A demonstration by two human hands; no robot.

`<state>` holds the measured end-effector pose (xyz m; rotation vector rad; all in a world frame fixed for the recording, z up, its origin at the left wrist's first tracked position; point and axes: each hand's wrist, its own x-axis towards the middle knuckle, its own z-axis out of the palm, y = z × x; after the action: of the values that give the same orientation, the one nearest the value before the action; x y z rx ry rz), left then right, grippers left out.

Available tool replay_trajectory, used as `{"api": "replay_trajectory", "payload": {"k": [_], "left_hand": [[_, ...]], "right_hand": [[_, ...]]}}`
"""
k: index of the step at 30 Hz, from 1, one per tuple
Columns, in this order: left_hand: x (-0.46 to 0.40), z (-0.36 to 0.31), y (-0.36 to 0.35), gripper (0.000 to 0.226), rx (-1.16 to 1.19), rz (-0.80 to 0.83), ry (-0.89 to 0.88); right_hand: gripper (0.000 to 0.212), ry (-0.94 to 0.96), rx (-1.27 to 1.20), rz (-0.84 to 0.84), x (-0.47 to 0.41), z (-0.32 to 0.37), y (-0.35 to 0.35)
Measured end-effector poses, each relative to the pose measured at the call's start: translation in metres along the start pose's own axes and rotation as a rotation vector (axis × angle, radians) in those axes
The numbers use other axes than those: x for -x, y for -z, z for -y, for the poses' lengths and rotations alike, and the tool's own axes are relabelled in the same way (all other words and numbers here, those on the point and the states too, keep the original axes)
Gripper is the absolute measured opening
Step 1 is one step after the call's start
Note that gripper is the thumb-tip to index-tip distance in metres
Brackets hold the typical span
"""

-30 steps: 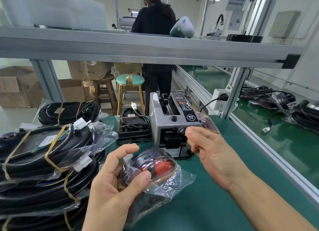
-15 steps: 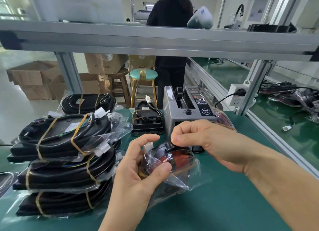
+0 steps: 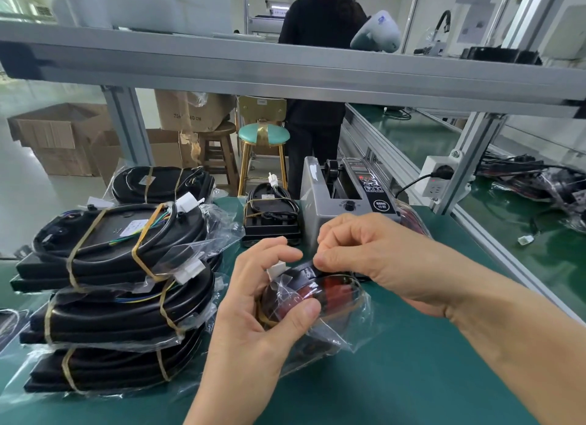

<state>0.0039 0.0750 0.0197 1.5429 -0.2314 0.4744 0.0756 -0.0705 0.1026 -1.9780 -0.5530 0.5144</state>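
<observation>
Change: the right hand (image 3: 374, 259) has left the mouth of the tape dispenser (image 3: 342, 199), where it was a second ago, and come across to the bagged lamp (image 3: 320, 301).
Right hand now: thumb and forefinger are pinched narrow on the top of the bag, and the other fingers are curled in behind. Whether a strip of tape sits in that pinch is too small to tell.
Left hand (image 3: 253, 323): it wraps the lamp from the left, thumb (image 3: 304, 312) pressed on the front of the plastic and forefinger hooked over the top by the white connector (image 3: 275, 270).
Where the lamp is: just above the green bench mat (image 3: 412, 377), in front of the dispenser, between both hands, with its red lens showing through the clear bag.
What it means: this looks like the sealing step. The bag's mouth is gathered at the top and the closing press is about to land. Loose film still flares out to the right.
Around: a stack of bagged units (image 3: 120, 285) bound with bands stands just left of the left hand. A small black unit (image 3: 271, 215) sits behind, beside the dispenser.
In the way: the dispenser stands close behind the right knuckles, and the stack crowds the left wrist. The slack film could fold under the seal.
Further off: a stool (image 3: 263, 136) and a standing person (image 3: 320, 28) are beyond the bench.
</observation>
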Motion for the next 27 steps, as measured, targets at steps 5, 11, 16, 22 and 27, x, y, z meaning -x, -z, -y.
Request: {"api": "replay_trajectory", "payload": {"k": [5,11,16,22,27], "left_hand": [[0.0001,0.0019,0.0001,0.035,-0.049,-0.004,-0.029],[-0.0009,0.0023,-0.0006,0.029,-0.092,-0.011,-0.022],[0.0003,0.0025,-0.0017,0.04,-0.039,-0.04,-0.008],[0.0017,0.0003,-0.0015,0.049,0.009,-0.045,0.046],[0.0022,-0.0007,-0.0014,0.042,-0.009,-0.028,0.017]], "right_hand": [[0.019,0.01,0.007,-0.003,-0.0012,-0.0006,-0.0005],[0.025,0.035,0.028,0.0,-0.0011,0.0009,-0.0006],[0.019,0.019,-0.019,0.031,-0.0018,-0.0019,0.0019],[0.019,-0.022,-0.244,0.167,-0.0021,-0.0053,0.0028],[0.028,0.003,-0.124,0.116,-0.0013,0.0,0.0]]}}
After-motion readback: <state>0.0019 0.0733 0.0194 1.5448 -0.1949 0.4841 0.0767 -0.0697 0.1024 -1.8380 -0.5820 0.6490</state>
